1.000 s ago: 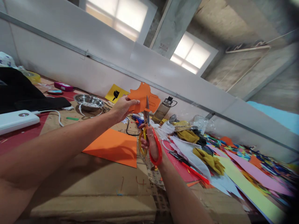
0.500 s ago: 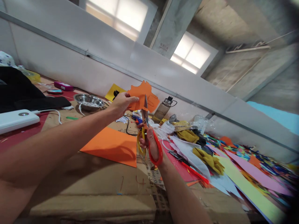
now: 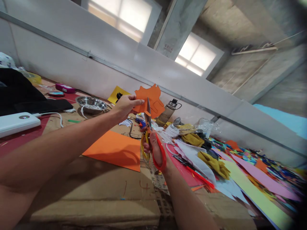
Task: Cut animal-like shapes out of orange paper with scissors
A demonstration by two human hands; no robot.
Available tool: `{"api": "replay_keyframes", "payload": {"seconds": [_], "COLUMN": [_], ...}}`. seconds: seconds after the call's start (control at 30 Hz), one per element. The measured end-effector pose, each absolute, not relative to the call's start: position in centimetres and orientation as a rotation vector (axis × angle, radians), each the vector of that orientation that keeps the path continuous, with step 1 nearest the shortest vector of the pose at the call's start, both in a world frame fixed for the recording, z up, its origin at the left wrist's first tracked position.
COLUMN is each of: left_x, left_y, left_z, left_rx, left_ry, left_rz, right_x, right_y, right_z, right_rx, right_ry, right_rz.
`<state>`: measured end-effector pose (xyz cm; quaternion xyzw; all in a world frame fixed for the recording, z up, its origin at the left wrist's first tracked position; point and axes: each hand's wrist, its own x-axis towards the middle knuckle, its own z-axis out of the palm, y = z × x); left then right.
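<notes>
My left hand [image 3: 128, 105] pinches the left edge of an orange paper piece [image 3: 153, 95] with a wavy cut outline, held up in the air. A small drawn outline shows on its lower right. My right hand [image 3: 152, 142] is wrapped round the handles of scissors [image 3: 160, 155], one red and one yellow. The blades point up and lie across the lower part of the paper. Below, a flat orange sheet [image 3: 115, 148] rests on the cardboard.
A metal bowl [image 3: 91, 104] and a white power bank [image 3: 19, 124] are at the left. Behind the scissors stands a bottle [image 3: 166, 112]. Cloth scraps [image 3: 192, 139], another pair of red-handled scissors [image 3: 200, 177] and coloured paper strips [image 3: 254, 188] cover the right side.
The orange paper has turned clockwise and shifted slightly right in my left hand. The scissors have moved a little to the left, with their handles somewhat closer together.
</notes>
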<state>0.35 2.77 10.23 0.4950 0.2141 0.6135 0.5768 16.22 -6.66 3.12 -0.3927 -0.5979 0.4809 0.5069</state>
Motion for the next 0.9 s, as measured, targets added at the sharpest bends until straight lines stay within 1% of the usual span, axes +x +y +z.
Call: {"api": "replay_keyframes", "payload": {"seconds": [0.2,0.53,0.9], "left_x": [0.42,0.54,0.69], "left_y": [2.54,2.73,2.63], "left_z": [10.38,10.10,10.09], "left_rx": [1.136,1.116,1.119], "left_ry": [0.486,0.416,0.458], "left_rz": [1.444,1.445,1.430], "right_x": [16.25,16.28,16.24], "right_y": [-6.68,-6.37,-6.43], "right_z": [3.23,2.82,2.92], "right_rx": [-0.991,-0.935,-0.949], "right_ry": [-1.461,-1.395,-1.363], "right_rz": [1.123,1.174,1.159]}}
